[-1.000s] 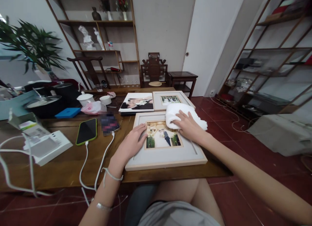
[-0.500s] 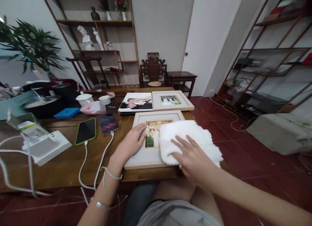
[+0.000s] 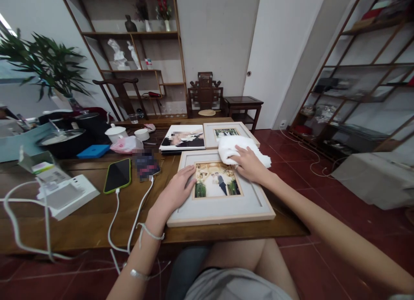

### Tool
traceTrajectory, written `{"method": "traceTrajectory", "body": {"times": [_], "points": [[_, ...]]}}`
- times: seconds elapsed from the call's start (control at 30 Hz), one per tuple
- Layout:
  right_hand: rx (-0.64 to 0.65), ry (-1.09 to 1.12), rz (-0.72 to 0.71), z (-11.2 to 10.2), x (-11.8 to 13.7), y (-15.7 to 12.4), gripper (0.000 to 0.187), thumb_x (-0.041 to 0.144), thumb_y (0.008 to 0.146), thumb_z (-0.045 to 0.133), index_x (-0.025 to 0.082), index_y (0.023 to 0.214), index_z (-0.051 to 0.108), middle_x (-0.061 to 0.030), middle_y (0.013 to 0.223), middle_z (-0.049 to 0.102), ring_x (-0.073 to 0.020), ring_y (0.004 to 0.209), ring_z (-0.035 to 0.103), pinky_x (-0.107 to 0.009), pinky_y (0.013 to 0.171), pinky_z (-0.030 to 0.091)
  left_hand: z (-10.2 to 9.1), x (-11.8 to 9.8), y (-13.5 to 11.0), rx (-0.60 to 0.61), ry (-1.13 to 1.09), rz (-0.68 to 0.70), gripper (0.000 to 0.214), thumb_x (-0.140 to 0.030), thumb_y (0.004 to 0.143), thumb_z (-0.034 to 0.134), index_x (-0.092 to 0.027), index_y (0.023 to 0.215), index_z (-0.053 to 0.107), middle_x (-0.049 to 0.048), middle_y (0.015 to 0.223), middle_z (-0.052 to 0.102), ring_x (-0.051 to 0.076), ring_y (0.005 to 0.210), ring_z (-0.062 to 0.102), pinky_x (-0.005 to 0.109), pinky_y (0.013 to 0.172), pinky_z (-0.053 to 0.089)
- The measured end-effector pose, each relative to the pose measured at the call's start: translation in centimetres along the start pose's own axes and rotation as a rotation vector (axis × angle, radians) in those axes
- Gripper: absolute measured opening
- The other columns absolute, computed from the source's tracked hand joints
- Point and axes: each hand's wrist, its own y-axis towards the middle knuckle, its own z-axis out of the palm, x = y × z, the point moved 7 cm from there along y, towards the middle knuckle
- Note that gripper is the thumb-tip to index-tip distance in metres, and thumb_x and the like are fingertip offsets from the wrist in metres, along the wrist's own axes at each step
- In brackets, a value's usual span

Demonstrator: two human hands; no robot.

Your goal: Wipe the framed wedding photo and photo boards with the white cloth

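A light wooden picture frame (image 3: 223,209) with a grey mat and a wedding photo lies flat on the brown table (image 3: 87,222) in front of me. My left hand (image 3: 176,191) rests flat on its left side, fingers stretched out, holding it down. My right hand (image 3: 249,164) presses a white fluffy cloth (image 3: 233,146) onto the frame's far right corner, fingers curved over the cloth.
Beyond lie a smaller frame (image 3: 211,138) and a photo print (image 3: 183,138). Left of the frame are a green-cased phone (image 3: 117,175) on a white cable (image 3: 136,218), a white box (image 3: 64,196), bowls and a potted plant (image 3: 45,64). Shelves line the walls.
My right hand swept the cloth from the far right corner down to the frame's near right side, then back up to the far corner. My left hand stayed in place.
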Motion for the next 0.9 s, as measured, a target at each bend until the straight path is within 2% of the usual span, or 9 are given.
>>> {"method": "traceTrajectory", "body": {"times": [0.07,0.17,0.3,0.4,0.5,0.63,0.77,0.83,0.9], "points": [[0.065,-0.015,-0.051,-0.2,1.7,-1.5,0.042,0.009,0.074,0.043,0.016,0.113,0.060,-0.0152,0.127,0.054,-0.0315,0.130,0.030,-0.055,0.101,0.021,0.0,0.0,0.0,0.000,0.001,-0.005,0.040,-0.029,0.090,0.039,-0.010,0.121,0.054,0.0142,0.132,0.053,0.023,0.124,0.046,0.042,0.106,0.034],[0.111,-0.021,-0.088,-1.8,4.9,-4.9,0.041,0.009,0.074,0.045,0.017,0.111,0.061,-0.0141,0.131,0.051,-0.0329,0.128,0.034,-0.056,0.102,0.020,0.0,-0.2,0.1,0.005,-0.003,-0.012,0.041,-0.029,0.091,0.037,-0.008,0.121,0.055,0.0146,0.131,0.053,0.022,0.124,0.046,0.040,0.107,0.034],[0.153,0.076,-0.133,-4.3,9.5,-9.2,0.038,0.011,0.071,0.049,0.020,0.105,0.063,-0.0122,0.125,0.057,-0.0306,0.120,0.045,-0.051,0.102,0.027,0.0,-0.3,0.1,-0.001,-0.008,-0.010,0.042,-0.028,0.092,0.035,-0.005,0.120,0.055,0.0152,0.129,0.054,0.022,0.123,0.047,0.037,0.107,0.033],[0.151,0.163,-0.172,-4.9,11.4,-10.3,0.038,0.012,0.070,0.051,0.023,0.104,0.063,-0.0099,0.124,0.057,-0.0282,0.119,0.046,-0.047,0.102,0.030,0.0,-0.2,0.1,-0.006,-0.001,-0.006,0.041,-0.026,0.091,0.036,-0.005,0.122,0.054,0.0153,0.130,0.054,0.022,0.124,0.047,0.037,0.107,0.034],[0.119,0.158,-0.149,-3.7,10.6,-8.9,0.043,0.012,0.072,0.050,0.022,0.112,0.059,-0.0109,0.128,0.054,-0.0279,0.124,0.041,-0.046,0.104,0.028,0.1,-0.1,0.1,-0.019,0.000,0.006,0.040,-0.027,0.091,0.037,-0.008,0.121,0.055,0.0143,0.130,0.054,0.023,0.123,0.048,0.040,0.106,0.035],[0.053,0.037,-0.054,-1.5,6.5,-4.3,0.046,0.010,0.075,0.045,0.016,0.120,0.055,-0.0161,0.125,0.055,-0.0278,0.126,0.039,-0.046,0.104,0.025,0.1,-0.1,0.0,-0.020,-0.019,0.036,0.038,-0.030,0.091,0.038,-0.012,0.120,0.056,0.0125,0.130,0.054,0.022,0.124,0.047,0.040,0.106,0.035],[-0.023,-0.046,-0.004,-0.7,2.7,0.6,0.048,0.007,0.076,0.041,0.013,0.122,0.052,-0.0170,0.126,0.052,-0.0299,0.127,0.035,-0.048,0.102,0.026,0.1,0.0,0.0,-0.009,-0.040,0.032,0.040,-0.031,0.091,0.039,-0.010,0.121,0.055,0.0137,0.131,0.053,0.022,0.125,0.045,0.039,0.107,0.034],[0.006,-0.060,-0.039,-0.4,2.3,1.9,0.046,0.007,0.076,0.042,0.013,0.120,0.054,-0.0162,0.127,0.052,-0.0322,0.128,0.032,-0.052,0.101,0.025,0.1,0.0,0.1,-0.013,-0.043,0.024,0.039,-0.030,0.091,0.039,-0.011,0.121,0.056,0.0131,0.131,0.053,0.022,0.125,0.046,0.040,0.106,0.035],[0.057,-0.057,-0.085,-0.2,2.9,2.2,0.042,0.008,0.077,0.042,0.013,0.116,0.056,-0.0161,0.125,0.053,-0.0330,0.127,0.032,-0.054,0.099,0.024,0.1,0.1,0.1,-0.018,-0.042,0.018,0.038,-0.029,0.091,0.038,-0.012,0.120,0.056,0.0123,0.131,0.054,0.022,0.125,0.046,0.041,0.106,0.035]]}}
